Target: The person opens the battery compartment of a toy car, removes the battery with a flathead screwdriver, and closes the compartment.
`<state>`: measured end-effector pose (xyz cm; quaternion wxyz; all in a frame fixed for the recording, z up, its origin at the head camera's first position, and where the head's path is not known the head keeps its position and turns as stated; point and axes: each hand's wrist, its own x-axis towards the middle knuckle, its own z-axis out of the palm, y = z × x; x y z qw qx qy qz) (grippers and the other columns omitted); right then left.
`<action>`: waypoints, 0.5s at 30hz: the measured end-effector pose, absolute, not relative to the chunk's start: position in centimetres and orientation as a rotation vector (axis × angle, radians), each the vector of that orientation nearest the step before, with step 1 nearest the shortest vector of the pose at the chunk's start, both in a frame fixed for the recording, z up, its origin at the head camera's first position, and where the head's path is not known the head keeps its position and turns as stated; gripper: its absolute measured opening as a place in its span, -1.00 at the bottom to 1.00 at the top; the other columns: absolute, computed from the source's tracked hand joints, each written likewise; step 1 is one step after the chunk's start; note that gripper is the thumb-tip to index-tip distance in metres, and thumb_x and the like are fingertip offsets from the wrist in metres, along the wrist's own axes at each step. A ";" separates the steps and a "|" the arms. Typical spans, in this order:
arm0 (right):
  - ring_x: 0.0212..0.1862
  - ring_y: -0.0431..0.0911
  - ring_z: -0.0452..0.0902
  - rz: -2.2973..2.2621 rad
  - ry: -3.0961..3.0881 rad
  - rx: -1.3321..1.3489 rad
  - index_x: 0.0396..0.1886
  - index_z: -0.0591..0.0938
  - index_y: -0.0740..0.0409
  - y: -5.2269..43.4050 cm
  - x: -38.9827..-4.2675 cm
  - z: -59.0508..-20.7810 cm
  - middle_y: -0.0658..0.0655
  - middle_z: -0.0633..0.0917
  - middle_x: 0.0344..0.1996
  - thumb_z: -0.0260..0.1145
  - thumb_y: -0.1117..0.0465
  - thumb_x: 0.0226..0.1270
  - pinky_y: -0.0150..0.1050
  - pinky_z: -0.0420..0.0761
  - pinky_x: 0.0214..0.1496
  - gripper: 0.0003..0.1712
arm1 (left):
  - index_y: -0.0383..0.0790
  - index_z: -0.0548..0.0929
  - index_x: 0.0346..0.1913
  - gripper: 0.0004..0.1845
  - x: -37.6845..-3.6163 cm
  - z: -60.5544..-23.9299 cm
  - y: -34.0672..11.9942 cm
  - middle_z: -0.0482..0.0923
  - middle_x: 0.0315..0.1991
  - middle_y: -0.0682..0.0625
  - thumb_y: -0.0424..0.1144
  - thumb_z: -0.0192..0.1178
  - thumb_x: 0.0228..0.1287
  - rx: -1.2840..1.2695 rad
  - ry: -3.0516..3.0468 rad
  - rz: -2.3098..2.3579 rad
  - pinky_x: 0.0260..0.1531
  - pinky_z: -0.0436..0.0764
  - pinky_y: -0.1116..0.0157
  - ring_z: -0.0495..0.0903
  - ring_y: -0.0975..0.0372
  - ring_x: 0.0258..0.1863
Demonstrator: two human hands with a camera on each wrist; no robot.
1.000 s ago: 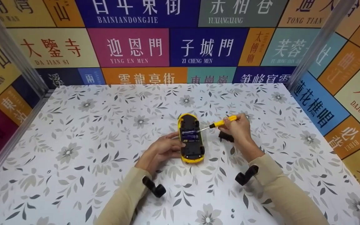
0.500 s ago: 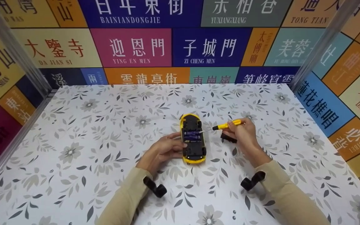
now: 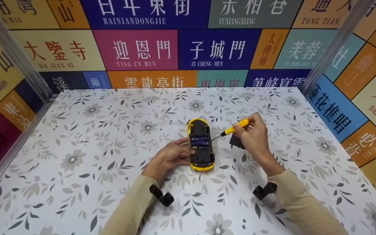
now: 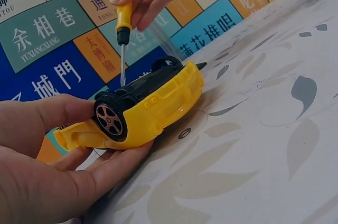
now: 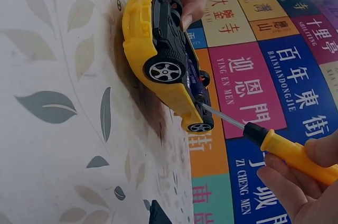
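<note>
A yellow toy car [image 3: 202, 157] is turned upside down near the middle of the tabletop [image 3: 109, 112], its black underside facing up and its long side running away from the person. Purple batteries [image 3: 200, 143] lie side by side across the bay in the underside. The left hand [image 3: 172, 155] grips the car from its left side: in the left wrist view the thumb presses against a black tyre [image 4: 110, 120] while fingers support the yellow body from below. The right hand [image 3: 254, 134] has its grip closed around the yellow handle of a screwdriver [image 3: 229, 131]. The metal shaft slants down toward the right edge of the battery bay; whether the tip touches anything there cannot be told. A small dark piece [image 3: 237, 142] sits just below the right hand's fingers, partly hidden by them. Beige sleeves [image 3: 132, 205] cover the forearms, and a black device [image 3: 162, 195] shows at each wrist. The tabletop carries a grey floral pattern, and colourful panels [image 3: 135, 49] with Chinese lettering stand behind it.
</note>
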<state>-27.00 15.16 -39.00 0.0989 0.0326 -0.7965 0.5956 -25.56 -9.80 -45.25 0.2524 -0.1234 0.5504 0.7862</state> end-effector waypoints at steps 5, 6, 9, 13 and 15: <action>-0.09 0.06 0.72 1.602 -2.402 0.174 -0.14 0.40 0.34 14.6 -26.4 -38.5 0.25 0.58 -0.18 0.34 0.39 0.32 -0.48 0.73 -0.17 -0.73 | -0.16 0.28 0.50 -0.23 -25.5 -45.2 -9.8 0.55 0.26 -0.33 -0.61 0.14 0.22 -0.330 1.506 2.134 0.18 0.62 -0.09 0.72 0.03 0.00; -0.08 0.10 0.71 1.580 -2.404 0.185 -0.15 0.41 0.33 14.5 -26.4 -38.5 0.26 0.58 -0.18 0.35 0.39 0.30 -0.50 0.72 -0.18 -0.73 | -0.16 0.28 0.50 -0.23 -25.5 -45.2 -9.7 0.57 0.24 -0.33 -0.61 0.14 0.21 -0.332 1.504 2.138 0.16 0.64 -0.08 0.73 0.05 -0.05; -0.09 0.14 0.72 1.502 -2.412 0.231 -0.19 0.43 0.33 14.1 -26.2 -38.4 0.29 0.62 -0.20 0.38 0.41 0.26 -0.54 0.68 -0.22 -0.72 | -0.17 0.29 0.49 -0.23 -25.5 -45.2 -9.7 0.62 0.17 -0.33 -0.61 0.14 0.20 -0.333 1.501 2.145 0.04 0.70 -0.03 0.74 0.10 -0.18; -0.18 0.10 0.74 1.405 -2.432 0.311 -0.23 0.44 0.29 13.6 -25.9 -38.2 0.27 0.69 -0.26 0.42 0.40 0.24 -0.54 0.63 -0.32 -0.72 | -0.17 0.30 0.49 -0.23 -25.5 -45.2 -9.7 0.62 0.17 -0.33 -0.61 0.16 0.19 -0.332 1.502 2.145 -0.03 0.73 0.00 0.75 0.09 -0.19; -0.25 0.05 0.72 1.343 -2.446 0.365 -0.23 0.45 0.26 13.4 -25.6 -38.2 0.24 0.70 -0.30 0.42 0.38 0.25 -0.50 0.59 -0.37 -0.72 | -0.15 0.31 0.48 -0.23 -25.5 -45.3 -9.8 0.59 0.21 -0.33 -0.61 0.17 0.19 -0.335 1.502 2.141 0.01 0.73 -0.01 0.75 0.07 -0.14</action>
